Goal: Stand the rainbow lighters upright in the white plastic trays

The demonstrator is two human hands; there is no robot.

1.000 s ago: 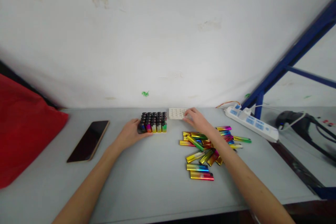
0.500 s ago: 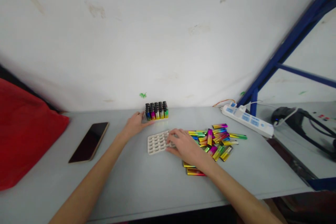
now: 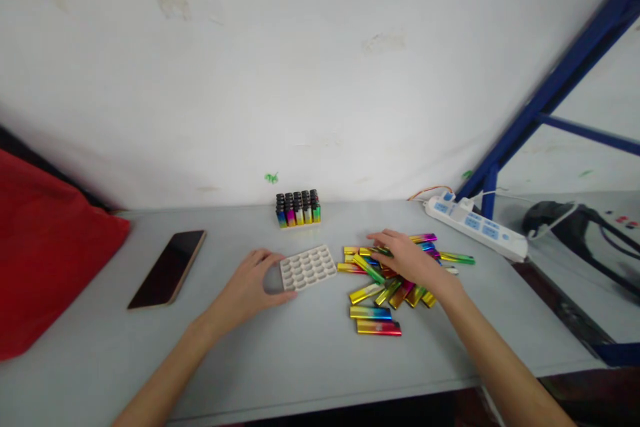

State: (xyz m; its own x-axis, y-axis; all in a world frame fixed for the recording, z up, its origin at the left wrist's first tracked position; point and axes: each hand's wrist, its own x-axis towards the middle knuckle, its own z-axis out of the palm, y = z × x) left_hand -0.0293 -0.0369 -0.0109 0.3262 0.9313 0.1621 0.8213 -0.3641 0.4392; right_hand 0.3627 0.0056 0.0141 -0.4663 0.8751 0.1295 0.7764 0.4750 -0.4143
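A small white tray point(image 3: 309, 268) with rows of hollow slots lies flat on the table. My left hand point(image 3: 253, 280) holds it by its left end, thumb at the near corner and fingers at the far corner. To the right is a loose pile of shiny multicoloured lighters point(image 3: 365, 295). Over the pile's far side rests my right hand point(image 3: 403, 257), its fingers stretched apart above the lighters; the underside of that hand is hidden. Behind the slotted tray, a second tray stands filled with upright lighters point(image 3: 299, 209), black tops up.
A phone point(image 3: 169, 269) lies at the left, beside a red cloth bag point(image 3: 50, 260). At the back right sits a white power strip point(image 3: 477, 227) with cables. A blue metal frame point(image 3: 525, 120) and a black headset-like object point(image 3: 575, 227) are farther right.
My left hand has come from the filled tray to the slotted tray's left end. My right hand has left the slotted tray and moved right onto the lighter pile.
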